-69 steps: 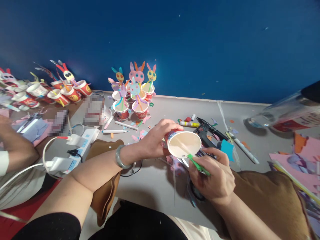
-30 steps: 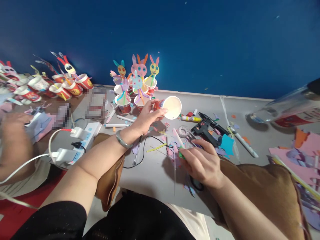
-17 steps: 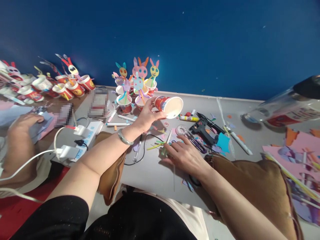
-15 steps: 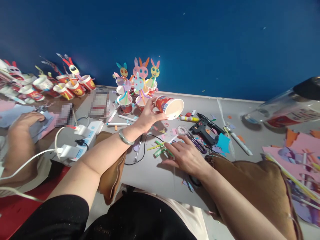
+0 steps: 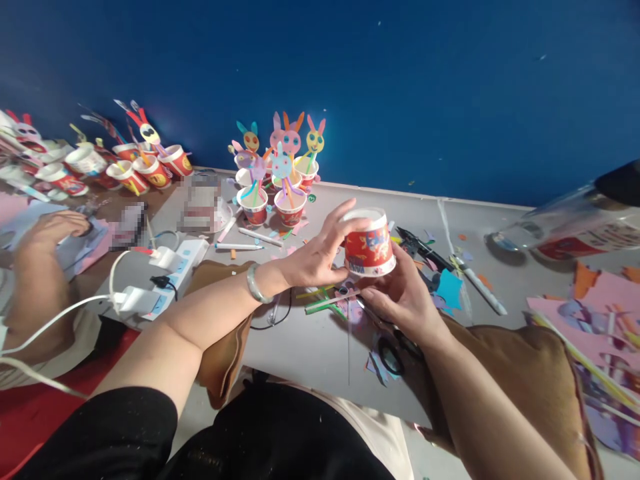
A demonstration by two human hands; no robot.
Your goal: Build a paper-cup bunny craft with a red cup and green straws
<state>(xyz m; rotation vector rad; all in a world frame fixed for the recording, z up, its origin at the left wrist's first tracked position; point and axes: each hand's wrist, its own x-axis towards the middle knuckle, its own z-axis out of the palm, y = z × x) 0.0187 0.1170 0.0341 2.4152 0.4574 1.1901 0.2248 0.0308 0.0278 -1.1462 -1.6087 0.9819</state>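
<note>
A red printed paper cup (image 5: 369, 245) is held upside down above the grey table (image 5: 310, 340), its white base on top. My left hand (image 5: 320, 250) grips its left side, fingers curled over the base. My right hand (image 5: 400, 293) supports the cup's rim from below and from the right. Just under the cup lie green and yellow paper strips (image 5: 325, 301) among cut scraps. A black glue gun (image 5: 425, 253) lies to the right of the cup.
Finished cups with paper rabbits (image 5: 280, 167) stand at the back; more cups (image 5: 125, 167) line the far left. A power strip (image 5: 170, 267) with cables, markers (image 5: 250, 237), a clear jar (image 5: 565, 227), coloured paper (image 5: 590, 313) and scissors (image 5: 390, 350) surround me. Another person's hand (image 5: 50, 230) rests left.
My left hand brought the cup back toward me and turned it from lying sideways to upside down. My right hand left the strips on the table and came up under the cup.
</note>
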